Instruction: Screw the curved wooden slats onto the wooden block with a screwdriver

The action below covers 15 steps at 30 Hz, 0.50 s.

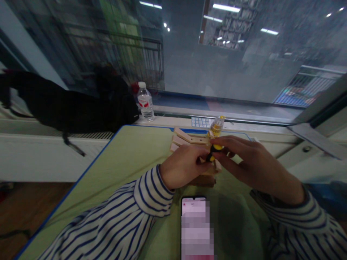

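My left hand (184, 167) is curled closed on a light wooden assembly (189, 139) of slats that rests on the green table (130, 159). My right hand (244, 159) pinches a small screwdriver with a yellow and black handle (214, 150) and holds its tip down against the wood between my hands. Both sleeves are striped blue and white. A small clear yellow-capped bottle (217, 127) stands just behind the wooden pieces.
A phone (196, 227) lies face up on the table near me. A water bottle (145, 102) and a black bag (81, 104) sit on the window sill at the back left. The table's blue edge runs along the left, with brown floor below.
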{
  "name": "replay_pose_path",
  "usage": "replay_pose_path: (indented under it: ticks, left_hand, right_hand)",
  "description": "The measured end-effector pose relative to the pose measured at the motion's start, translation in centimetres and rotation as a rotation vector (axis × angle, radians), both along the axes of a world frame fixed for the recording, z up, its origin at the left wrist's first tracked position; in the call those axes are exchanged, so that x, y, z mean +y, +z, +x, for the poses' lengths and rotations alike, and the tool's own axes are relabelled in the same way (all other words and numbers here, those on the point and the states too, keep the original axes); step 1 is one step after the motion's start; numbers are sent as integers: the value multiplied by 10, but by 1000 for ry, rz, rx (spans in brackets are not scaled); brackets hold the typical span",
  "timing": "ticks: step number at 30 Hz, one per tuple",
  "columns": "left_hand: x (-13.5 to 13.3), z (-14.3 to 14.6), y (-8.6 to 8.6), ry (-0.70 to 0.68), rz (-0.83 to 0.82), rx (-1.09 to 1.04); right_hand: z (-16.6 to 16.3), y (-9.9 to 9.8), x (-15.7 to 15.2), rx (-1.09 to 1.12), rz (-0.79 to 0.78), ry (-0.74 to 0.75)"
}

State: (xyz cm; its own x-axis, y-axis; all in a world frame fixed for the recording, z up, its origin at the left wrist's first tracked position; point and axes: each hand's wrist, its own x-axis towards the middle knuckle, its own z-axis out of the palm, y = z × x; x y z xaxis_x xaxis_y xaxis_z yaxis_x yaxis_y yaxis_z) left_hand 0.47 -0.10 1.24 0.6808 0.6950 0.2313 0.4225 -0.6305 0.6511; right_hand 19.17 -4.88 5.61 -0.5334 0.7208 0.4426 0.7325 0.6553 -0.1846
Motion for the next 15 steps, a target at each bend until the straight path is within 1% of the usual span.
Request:
replay_pose_path:
  ticks: [4, 15]
  left_hand:
    - [0, 1, -1, -2, 20, -5]
    - [1, 0, -1, -30, 3, 6]
  right_hand:
    - [1, 0, 1, -6, -1, 4]
    - [0, 1, -1, -17, 19, -24]
